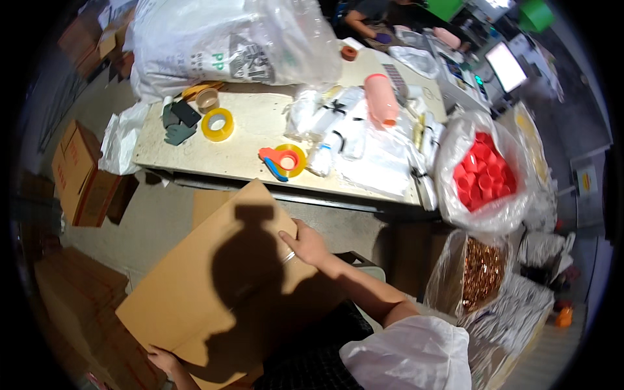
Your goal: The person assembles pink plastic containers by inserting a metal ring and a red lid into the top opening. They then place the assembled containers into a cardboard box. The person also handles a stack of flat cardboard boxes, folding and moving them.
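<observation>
A large flat piece of brown cardboard (pixel 188 276), possibly a folded-flat box, is held tilted in front of my body. My right hand (pixel 308 244) grips its upper right edge, thumb on the face and fingers behind. At the lower left edge, my left hand (pixel 164 359) is closed on the same cardboard, its fingers partly hidden. A dark shadow falls across the middle of the sheet. Beyond it, on the table (pixel 195 156), lie an orange-and-blue tape dispenser (pixel 283 161) with a yellow roll and a separate yellow tape roll (pixel 218 124).
A big white sack (pixel 214 42) covers the table's back left. Plastic-wrapped pieces (pixel 338 123) and a pink cylinder (pixel 381 99) lie on its right. Bags of red parts (pixel 482 172) and copper-coloured pieces (pixel 482 273) stand right. Cartons (pixel 81 172) are left. Another person's arm (pixel 361 25) shows behind.
</observation>
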Available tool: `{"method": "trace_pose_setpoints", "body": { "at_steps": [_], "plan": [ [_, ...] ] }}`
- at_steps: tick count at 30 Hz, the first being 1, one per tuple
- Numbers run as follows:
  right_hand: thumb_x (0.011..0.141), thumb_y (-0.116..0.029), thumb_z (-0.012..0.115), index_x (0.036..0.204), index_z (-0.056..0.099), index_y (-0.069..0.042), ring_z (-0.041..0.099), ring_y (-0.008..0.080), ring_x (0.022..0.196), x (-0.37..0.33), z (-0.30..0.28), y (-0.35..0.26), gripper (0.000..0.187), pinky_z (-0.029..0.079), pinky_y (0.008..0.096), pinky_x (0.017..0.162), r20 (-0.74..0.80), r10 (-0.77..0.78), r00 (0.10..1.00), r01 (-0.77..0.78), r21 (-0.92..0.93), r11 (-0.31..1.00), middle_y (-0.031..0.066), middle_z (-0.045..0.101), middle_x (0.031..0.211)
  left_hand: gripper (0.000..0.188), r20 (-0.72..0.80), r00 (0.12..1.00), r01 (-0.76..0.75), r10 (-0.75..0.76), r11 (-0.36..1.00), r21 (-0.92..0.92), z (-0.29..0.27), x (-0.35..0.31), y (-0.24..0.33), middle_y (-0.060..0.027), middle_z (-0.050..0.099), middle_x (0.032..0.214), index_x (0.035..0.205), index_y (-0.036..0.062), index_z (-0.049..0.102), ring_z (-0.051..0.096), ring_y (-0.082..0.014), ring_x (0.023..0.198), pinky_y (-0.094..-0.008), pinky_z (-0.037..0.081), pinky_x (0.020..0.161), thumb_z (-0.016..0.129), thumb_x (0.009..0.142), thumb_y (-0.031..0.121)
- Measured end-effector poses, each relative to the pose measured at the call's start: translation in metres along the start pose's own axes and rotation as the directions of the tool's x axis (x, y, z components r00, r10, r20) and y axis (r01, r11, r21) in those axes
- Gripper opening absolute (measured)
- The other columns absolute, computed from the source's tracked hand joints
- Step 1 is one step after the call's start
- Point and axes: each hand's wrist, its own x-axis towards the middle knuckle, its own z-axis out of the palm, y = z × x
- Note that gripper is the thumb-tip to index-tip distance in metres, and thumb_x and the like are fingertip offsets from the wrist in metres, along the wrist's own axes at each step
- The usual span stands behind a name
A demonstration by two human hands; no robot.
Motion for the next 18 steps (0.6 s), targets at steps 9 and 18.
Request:
{"method": "trace_pose_setpoints", "body": {
  "at_steps": [9,18],
  "plan": [
    [0.089,-0.048,0.067,0.122,0.064,0.001,0.068,0.0416,0.096,-0.222,-0.008,-0.031,0.059,0.054,0.0472,0.083,-0.415,-0.028,0.909,0.068,0.083,0.994,0.0248,0.071,0.1,0.066,0.223,0.955,0.297,-0.195,0.61,-0.734,-0.073,0.013,-0.074,-0.0143,0.062,0.133,0.135,-0.0059,0.056,0.064,-0.0309,0.112,-0.0394,0.052,0.096,0.043,0.104,0.051],
    [0.098,-0.044,0.052,0.11,0.063,0.007,0.06,0.0185,0.094,-0.483,-0.082,0.024,0.053,0.047,0.0302,0.085,-0.933,0.055,0.355,0.628,0.282,0.725,0.0095,0.067,0.1,0.071,0.568,0.684,0.496,0.458,0.279,-0.822,-0.119,-0.023,-0.076,-0.0115,0.053,0.145,0.145,0.0007,0.046,0.054,-0.0273,0.127,-0.0407,0.048,0.101,0.042,0.102,0.057]
  ]
}}
